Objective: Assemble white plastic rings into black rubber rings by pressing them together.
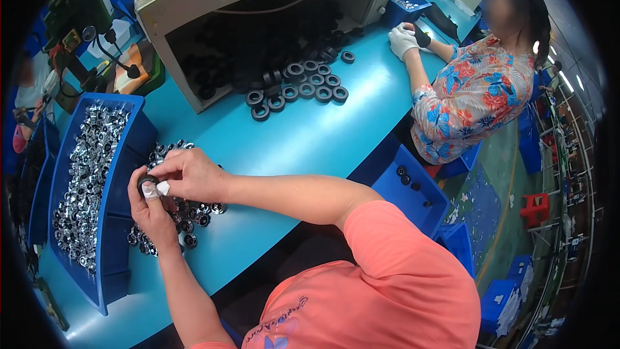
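My left hand [155, 218] grips a small black ring [146, 181] between its fingers and its thumb, which has a white wrap. My right hand [196, 176] comes over from the right and closes on the same ring, its thumb also wrapped in white. Whether a metal part sits inside the ring is hidden by my fingers. Under and around my hands lies a loose heap of shiny metal parts [187, 225]. Just left of them stands a blue bin [132, 155] filled with similar shiny metal parts [90, 181].
Black rings [323, 94] spill onto the blue-green table [245, 145] from a large open-fronted box [165, 81]. Across on the right, a co-worker in a floral shirt [471, 100] holds something black in gloved hands. A blue tray [413, 197] with several black pieces sits beside the table edge.
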